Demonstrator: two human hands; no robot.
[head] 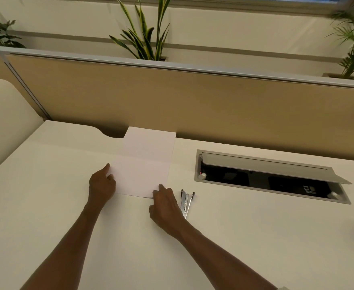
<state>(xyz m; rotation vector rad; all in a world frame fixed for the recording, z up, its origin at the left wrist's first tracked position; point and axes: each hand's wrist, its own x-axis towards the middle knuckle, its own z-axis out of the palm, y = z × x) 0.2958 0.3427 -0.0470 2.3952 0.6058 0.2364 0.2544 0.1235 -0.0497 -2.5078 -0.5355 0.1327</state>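
A white sheet of paper [144,164] lies flat on the pale desk [56,185], its far end reaching the partition. My left hand [101,185] is at the sheet's left edge, with forefinger and thumb on the paper and the other fingers curled. At the near right corner, my right hand [165,206] pinches the sheet with thumb and forefinger. The near edge there looks slightly lifted. A small silver stapler [187,203] lies on the desk just right of my right hand, apart from the paper.
An open cable box [272,176] with a raised grey lid is sunk into the desk at the right. A tan partition [193,101] runs along the desk's back edge, with plants [144,32] behind it. A curved chair back [2,122] stands at the left.
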